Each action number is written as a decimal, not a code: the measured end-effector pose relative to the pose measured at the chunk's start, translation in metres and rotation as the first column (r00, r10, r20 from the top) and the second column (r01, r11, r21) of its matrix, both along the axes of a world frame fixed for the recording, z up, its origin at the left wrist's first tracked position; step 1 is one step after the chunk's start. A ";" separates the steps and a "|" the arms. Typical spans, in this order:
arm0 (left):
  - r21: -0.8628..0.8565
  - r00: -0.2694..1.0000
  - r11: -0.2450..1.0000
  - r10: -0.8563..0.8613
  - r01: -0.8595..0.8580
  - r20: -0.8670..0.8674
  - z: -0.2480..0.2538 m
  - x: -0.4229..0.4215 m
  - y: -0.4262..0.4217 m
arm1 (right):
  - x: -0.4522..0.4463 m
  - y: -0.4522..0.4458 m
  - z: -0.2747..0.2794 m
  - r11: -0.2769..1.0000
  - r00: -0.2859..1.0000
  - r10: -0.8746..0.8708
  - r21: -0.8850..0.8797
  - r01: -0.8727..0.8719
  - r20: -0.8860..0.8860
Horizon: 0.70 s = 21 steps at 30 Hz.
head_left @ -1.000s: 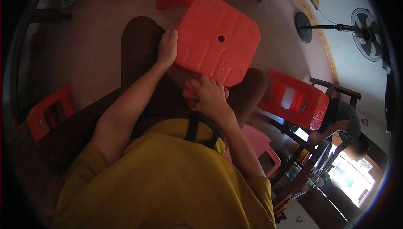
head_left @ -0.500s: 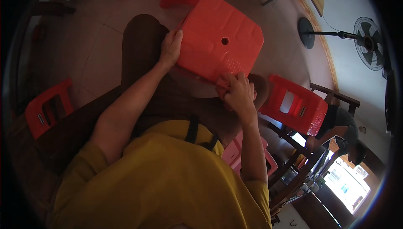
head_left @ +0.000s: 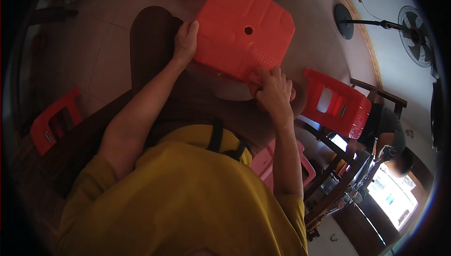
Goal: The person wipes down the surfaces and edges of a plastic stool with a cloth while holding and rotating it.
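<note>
The right hand (head_left: 275, 91) has slid along the near edge of the red stool (head_left: 230, 33) since a second ago, from the middle of that edge to the corner at 5 o'clock on the seat. The left hand (head_left: 186, 42) has stayed at 9 o'clock on the seat.

The stool is at 12 o'clock in the view, by the person's knees. It looks like hard plastic. The seat is squarish with cut-off corners, a round hole near the middle, smooth raised shapes, and little bumps toward 5 o'clock. Its legs are hidden.

The left hand grips the side edge, thumb up; its other fingers are hard to see. The right hand is curled over a soft, crumpled red cloth (head_left: 254, 89) and presses it to the corner.

The seat's far edges, from 12 to 3 o'clock, are free of hands, with pale floor (head_left: 315, 35) beyond, reaching to the fan (head_left: 416, 35) at 2 o'clock. The right knee is just beside the right hand, so room is tight there. Another red stool (head_left: 332, 100) is at 3 o'clock, with a bent-over person (head_left: 391, 131) behind it. A pink stool (head_left: 267, 162) is at 5 o'clock.
</note>
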<state>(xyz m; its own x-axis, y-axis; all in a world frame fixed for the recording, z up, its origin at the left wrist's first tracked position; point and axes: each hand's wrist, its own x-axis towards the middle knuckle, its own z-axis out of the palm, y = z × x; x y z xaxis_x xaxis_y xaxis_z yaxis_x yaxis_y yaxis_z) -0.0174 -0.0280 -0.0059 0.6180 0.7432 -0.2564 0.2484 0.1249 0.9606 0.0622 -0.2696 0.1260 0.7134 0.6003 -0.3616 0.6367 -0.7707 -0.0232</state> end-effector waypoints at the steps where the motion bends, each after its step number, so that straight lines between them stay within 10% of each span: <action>1: 0.019 1.000 1.000 0.016 -0.016 0.011 -0.003 0.000 0.001 | -0.006 0.001 0.000 1.000 0.999 0.029 0.001 -0.029 -0.021; 9: -0.004 1.000 1.000 -0.014 0.014 0.021 -0.010 -0.001 0.004 | -0.008 -0.026 0.011 0.988 0.963 0.132 0.110 -0.108 -0.236; 21: -0.004 0.999 1.000 -0.005 0.005 -0.041 0.005 0.000 0.001 | 0.015 -0.013 -0.008 0.981 0.996 0.087 0.172 -0.085 -0.004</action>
<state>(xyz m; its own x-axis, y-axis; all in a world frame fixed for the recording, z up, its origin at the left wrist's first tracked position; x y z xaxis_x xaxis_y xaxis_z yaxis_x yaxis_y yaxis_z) -0.0177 -0.0268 -0.0014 0.6105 0.7393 -0.2842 0.2881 0.1269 0.9491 0.0775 -0.2828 0.1184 0.6526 0.7132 -0.2560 0.6994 -0.6969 -0.1584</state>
